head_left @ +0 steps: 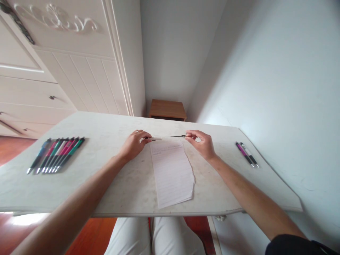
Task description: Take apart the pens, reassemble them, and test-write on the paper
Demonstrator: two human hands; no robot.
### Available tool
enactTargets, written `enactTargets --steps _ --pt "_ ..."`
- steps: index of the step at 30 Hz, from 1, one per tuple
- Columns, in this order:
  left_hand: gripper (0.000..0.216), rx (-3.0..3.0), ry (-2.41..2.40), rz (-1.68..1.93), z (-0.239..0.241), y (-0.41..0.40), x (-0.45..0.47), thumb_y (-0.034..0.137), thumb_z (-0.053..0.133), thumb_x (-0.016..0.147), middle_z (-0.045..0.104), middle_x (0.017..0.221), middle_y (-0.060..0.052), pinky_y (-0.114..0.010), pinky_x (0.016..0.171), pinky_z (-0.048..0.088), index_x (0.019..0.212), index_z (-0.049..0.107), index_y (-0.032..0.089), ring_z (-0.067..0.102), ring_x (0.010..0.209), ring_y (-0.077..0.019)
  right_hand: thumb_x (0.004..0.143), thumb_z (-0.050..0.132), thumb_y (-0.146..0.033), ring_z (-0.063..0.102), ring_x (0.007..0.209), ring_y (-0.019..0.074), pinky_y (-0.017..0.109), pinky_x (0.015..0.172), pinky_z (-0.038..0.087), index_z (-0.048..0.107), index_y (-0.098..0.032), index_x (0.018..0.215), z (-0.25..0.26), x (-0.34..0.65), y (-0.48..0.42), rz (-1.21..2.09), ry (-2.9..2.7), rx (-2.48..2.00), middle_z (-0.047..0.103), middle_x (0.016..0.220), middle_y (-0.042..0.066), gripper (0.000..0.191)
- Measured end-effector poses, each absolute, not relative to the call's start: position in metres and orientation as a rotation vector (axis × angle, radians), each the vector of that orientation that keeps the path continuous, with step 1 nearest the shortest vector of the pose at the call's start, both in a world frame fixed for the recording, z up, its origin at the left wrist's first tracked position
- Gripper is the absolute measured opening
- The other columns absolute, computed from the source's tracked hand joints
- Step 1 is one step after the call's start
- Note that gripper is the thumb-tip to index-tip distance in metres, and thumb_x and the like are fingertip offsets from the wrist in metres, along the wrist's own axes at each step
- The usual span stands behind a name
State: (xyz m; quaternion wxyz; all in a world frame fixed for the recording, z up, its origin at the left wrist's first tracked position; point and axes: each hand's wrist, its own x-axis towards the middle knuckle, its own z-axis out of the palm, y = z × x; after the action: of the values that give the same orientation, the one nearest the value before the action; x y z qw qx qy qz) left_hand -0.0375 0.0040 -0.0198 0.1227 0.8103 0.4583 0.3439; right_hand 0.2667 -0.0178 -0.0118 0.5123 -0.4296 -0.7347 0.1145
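Near the far side of the white table, my left hand (135, 144) pinches a white pen barrel (157, 138) whose free end points right. Opposite it, my right hand (201, 143) has thumb and fingertips closed on a pen refill (176, 136), a thin dark rod pointing left. A small dark part sits on the rod by my right fingertips; its detail is too small to tell. A short gap separates the barrel from the rod. Below both hands lies a torn sheet of lined paper (174, 175) with handwriting along its top.
Several coloured pens (60, 155) lie side by side on the left of the table (114, 193). Two pens, purple (244, 154) and white (249, 154), lie at the right near the wall. A wooden stand (168, 109) and a white cabinet (90, 78) stand beyond.
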Motion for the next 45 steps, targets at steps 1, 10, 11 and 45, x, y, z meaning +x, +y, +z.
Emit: enactTargets --steps 1,10,11,45 --pt "0.018 2.339 1.333 1.021 -0.02 0.004 -0.037 0.031 0.057 0.089 0.072 0.091 -0.006 -0.036 0.083 0.049 0.092 0.07 0.019 0.06 0.087 -0.0225 0.083 0.071 -0.025 0.07 0.076 0.0174 0.031 0.071 0.057 0.073 -0.019 0.1 -0.012 0.267 -0.018 0.277 -1.768 -1.029 0.076 0.088 0.005 0.019" --pt "0.022 2.284 1.277 1.038 -0.021 0.003 -0.034 0.038 0.058 0.087 0.072 0.089 -0.006 -0.036 0.082 0.049 0.089 0.07 0.02 0.061 0.085 -0.022 0.085 0.069 -0.027 0.068 0.073 0.0164 0.03 0.068 0.056 0.073 -0.021 0.101 -0.009 0.261 -0.024 0.279 -1.839 -0.951 0.075 0.085 0.005 0.017" --pt "0.022 2.279 1.274 1.038 -0.02 0.003 -0.033 0.038 0.058 0.087 0.072 0.089 -0.006 -0.036 0.082 0.049 0.089 0.07 0.02 0.061 0.085 -0.022 0.085 0.069 -0.027 0.068 0.073 0.0164 0.03 0.068 0.056 0.073 -0.021 0.101 -0.009 0.261 -0.024 0.278 -1.84 -0.95 0.075 0.085 0.005 0.017" --pt "0.019 2.257 1.153 1.034 -0.009 -0.016 -0.014 0.038 0.062 0.086 0.073 0.086 -0.003 -0.032 0.074 0.05 0.089 0.071 0.021 0.061 0.078 -0.0182 0.086 0.068 -0.026 0.065 0.07 0.0154 0.029 0.065 0.055 0.073 -0.02 0.102 -0.014 0.241 -0.033 0.345 -1.856 -0.886 0.074 0.082 0.005 0.018"
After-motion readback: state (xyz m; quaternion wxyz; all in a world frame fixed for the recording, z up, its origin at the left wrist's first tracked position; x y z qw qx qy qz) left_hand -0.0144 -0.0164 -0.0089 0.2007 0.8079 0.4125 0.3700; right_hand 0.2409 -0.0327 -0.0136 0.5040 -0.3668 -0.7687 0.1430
